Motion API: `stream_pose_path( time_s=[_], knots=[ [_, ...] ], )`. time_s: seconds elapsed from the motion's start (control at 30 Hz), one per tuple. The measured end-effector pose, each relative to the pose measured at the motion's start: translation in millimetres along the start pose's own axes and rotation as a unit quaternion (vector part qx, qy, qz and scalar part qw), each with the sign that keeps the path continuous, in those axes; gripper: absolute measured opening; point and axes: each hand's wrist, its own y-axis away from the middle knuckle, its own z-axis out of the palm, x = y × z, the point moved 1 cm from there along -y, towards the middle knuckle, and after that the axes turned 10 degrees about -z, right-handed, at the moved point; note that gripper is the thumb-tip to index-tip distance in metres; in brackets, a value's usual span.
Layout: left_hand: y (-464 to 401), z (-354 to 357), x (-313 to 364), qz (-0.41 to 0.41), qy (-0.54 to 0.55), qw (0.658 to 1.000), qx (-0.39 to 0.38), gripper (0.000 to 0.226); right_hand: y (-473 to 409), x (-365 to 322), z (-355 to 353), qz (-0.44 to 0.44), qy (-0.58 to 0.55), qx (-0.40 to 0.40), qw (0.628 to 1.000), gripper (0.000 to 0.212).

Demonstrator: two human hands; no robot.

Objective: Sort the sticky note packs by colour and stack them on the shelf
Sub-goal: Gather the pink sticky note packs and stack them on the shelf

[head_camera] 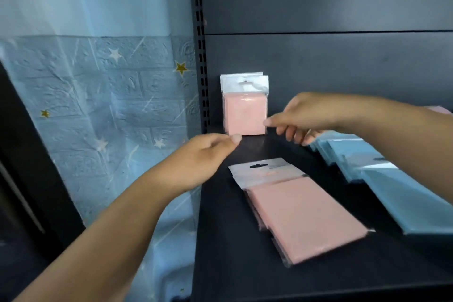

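Pink sticky note packs (245,108) stand upright against the back panel of the dark shelf (245,274), at its left end. More pink packs (301,213) lie flat in a loose pile near the front. Several blue packs (402,193) lie overlapping along the right side. My left hand (201,157) hovers just in front of the upright pink packs with loosely curled fingers and holds nothing. My right hand (306,115) hangs to the right of those packs, its thumb tip close to their right edge, fingers relaxed and empty.
A slotted metal upright (199,56) marks the shelf's left end. Beyond it is a blue brick-pattern wall with stars (98,105). A bit of pink (438,109) shows behind my right forearm at the far right edge.
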Motion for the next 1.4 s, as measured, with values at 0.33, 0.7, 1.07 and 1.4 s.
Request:
stream_pose_path(
  time_s=[0.33,0.7,1.07,1.4],
  knots=[
    [62,18,-14,0.023,-0.043,0.997,-0.056,0.043,109,-20,39,0.102,0.139,-0.116,0.978,0.071],
    [86,17,-14,-0.025,0.015,0.997,-0.077,0.061,118,-3,45,0.161,-0.193,0.176,0.952,0.059],
    [66,24,2,-0.084,0.064,0.993,-0.060,0.066,84,-18,43,0.233,-0.307,0.118,0.915,0.010],
    [57,29,11,0.002,0.153,0.987,0.049,0.034,85,-11,50,0.019,-0.460,0.219,0.861,0.020]
  ],
)
